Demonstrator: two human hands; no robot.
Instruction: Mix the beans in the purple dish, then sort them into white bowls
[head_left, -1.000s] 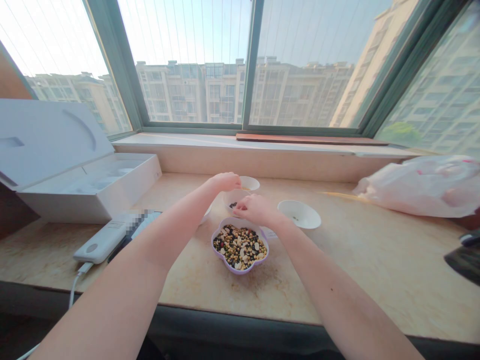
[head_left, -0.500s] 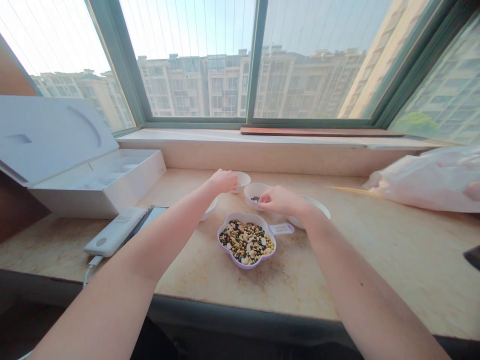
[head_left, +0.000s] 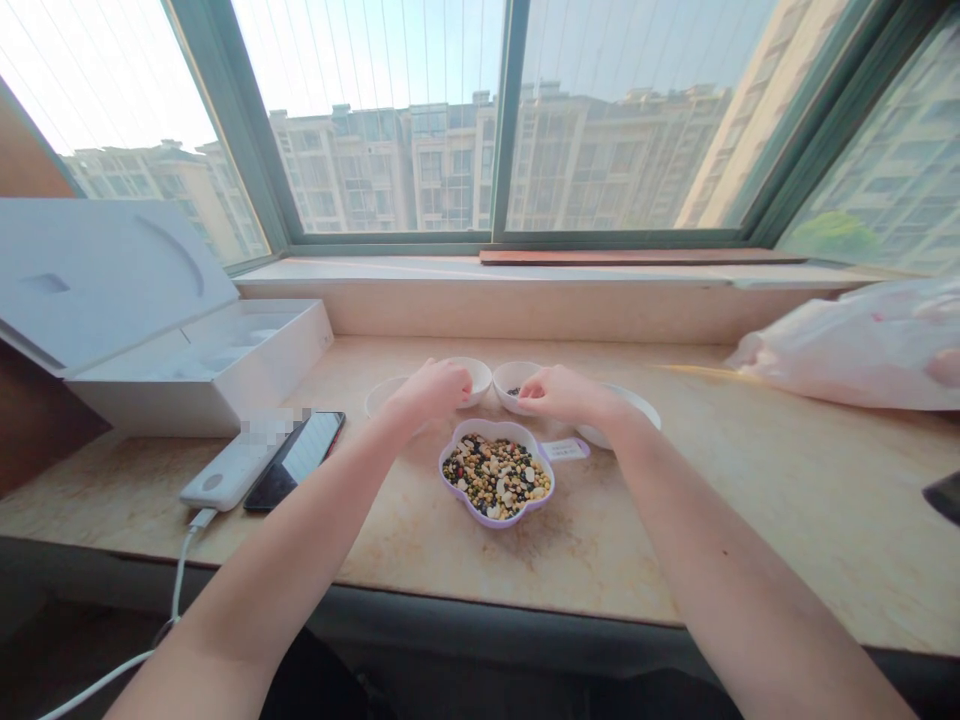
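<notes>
My left hand point(head_left: 444, 388) is closed at the near left side of a small white bowl point(head_left: 480, 377), apparently gripping its rim; the fingertips are partly hidden. To its right, a second white bowl point(head_left: 505, 374) holds a few black beans point(head_left: 514, 392). My right hand point(head_left: 561, 390) reaches over that bowl's right side with fingers pinched low inside; whatever they hold is too small to make out. Nearer to me stands a purple-rimmed, flower-shaped bowl point(head_left: 454, 498) with a labelled handle, full of mixed beans point(head_left: 496, 475) and pale flat pieces.
White dishes flank my hands, one at the left point(head_left: 379, 396), one at the right point(head_left: 639, 405), each partly covered. Leftward lie an open white box point(head_left: 262, 360), a white power bank point(head_left: 229, 475) with a cable and a black phone point(head_left: 304, 455). A plastic bag point(head_left: 855, 345) rests at the right.
My left hand and the white bowl beside it have come nearer to me and slightly left, uncovering more of the left dish. My right hand stays at the black-bean bowl.
</notes>
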